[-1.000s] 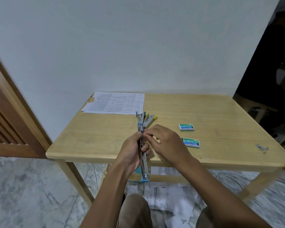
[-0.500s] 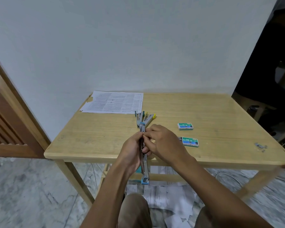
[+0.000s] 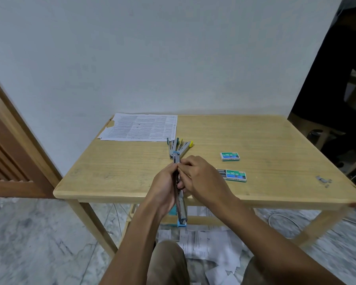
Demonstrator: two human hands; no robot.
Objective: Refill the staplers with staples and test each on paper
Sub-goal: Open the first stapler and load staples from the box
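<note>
I take in the wooden table [image 3: 275, 140] first, with printed paper [image 3: 140, 127] at its far left corner. Over the near edge my left hand [image 3: 162, 188] wraps the unfolded blue stapler [image 3: 182, 212]. My right hand [image 3: 201, 177] pinches its upper rail with curled fingers; I cannot tell whether a strip sits between them. Spare staplers [image 3: 179, 146] lie just beyond, staple boxes [image 3: 233, 175] to the right. A crooked strip could jam the rail or spill off the edge.
</note>
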